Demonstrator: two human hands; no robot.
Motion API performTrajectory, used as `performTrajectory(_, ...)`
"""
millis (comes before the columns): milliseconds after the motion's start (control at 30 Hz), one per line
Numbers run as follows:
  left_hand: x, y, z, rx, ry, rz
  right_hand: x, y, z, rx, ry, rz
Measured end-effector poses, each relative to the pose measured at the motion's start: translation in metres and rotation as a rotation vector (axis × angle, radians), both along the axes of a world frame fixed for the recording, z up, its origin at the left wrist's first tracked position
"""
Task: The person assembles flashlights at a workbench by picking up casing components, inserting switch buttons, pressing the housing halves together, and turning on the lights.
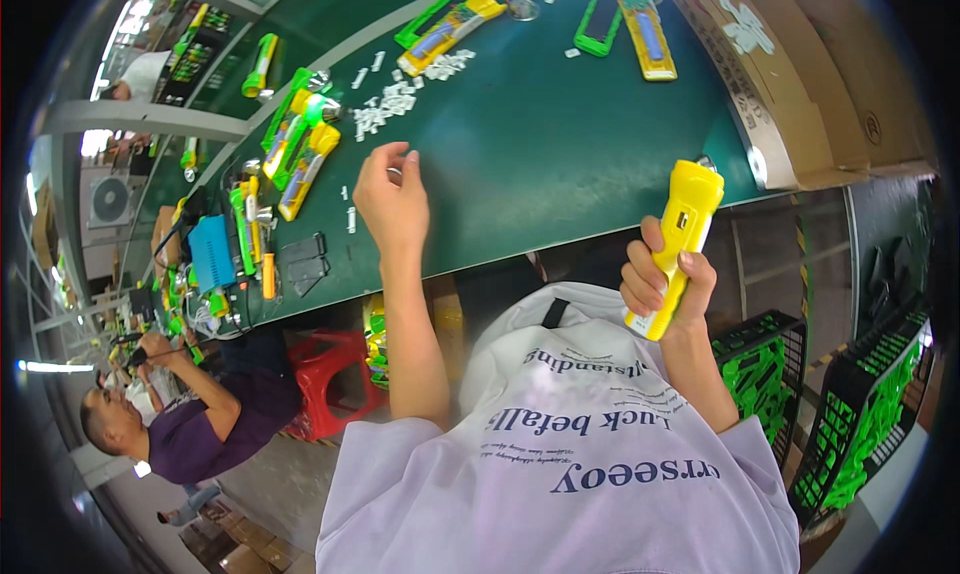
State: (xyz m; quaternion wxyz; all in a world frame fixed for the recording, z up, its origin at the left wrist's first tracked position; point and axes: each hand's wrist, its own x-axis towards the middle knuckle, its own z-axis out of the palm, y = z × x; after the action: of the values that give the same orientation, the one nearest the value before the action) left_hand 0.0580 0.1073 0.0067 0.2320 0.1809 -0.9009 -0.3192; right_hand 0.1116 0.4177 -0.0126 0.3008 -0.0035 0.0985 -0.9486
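Observation:
My right hand (pixel 665 284) grips a yellow plastic flashlight (pixel 680 239) upright by its handle, just off the near edge of the green table (pixel 560 144). My left hand (pixel 392 202) reaches out over the table mat with its fingertips pinched together. A small white part (pixel 396 171) shows between them. A scatter of similar small white parts (pixel 395 102) lies a little beyond that hand.
Yellow and green flashlight shells (pixel 298 146) (pixel 448 22) (pixel 630 14) lie on the table, with tools and a blue device (pixel 212 252) at the left end. A cardboard box (pixel 790 84) stands at right. Black crates of green parts (pixel 765 359) sit below. A seated co-worker (pixel 195 424) and a red stool (pixel 330 374) are at left.

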Motion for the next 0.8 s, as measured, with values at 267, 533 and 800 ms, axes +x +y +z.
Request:
performTrajectory(267,0.017,-0.118,0.014,-0.217,-0.019,0.175,0.003,0.003,-0.002,0.048,-0.017,-0.015)
performTrajectory(533,0.054,-0.159,-0.009,0.008,-0.190,0.132,0.002,0.006,-0.009,0.051,0.002,-0.018)
performTrajectory(800,0.064,-0.116,-0.018,0.206,-0.183,0.035,-0.003,0.003,-0.010,0.041,0.032,0.021)
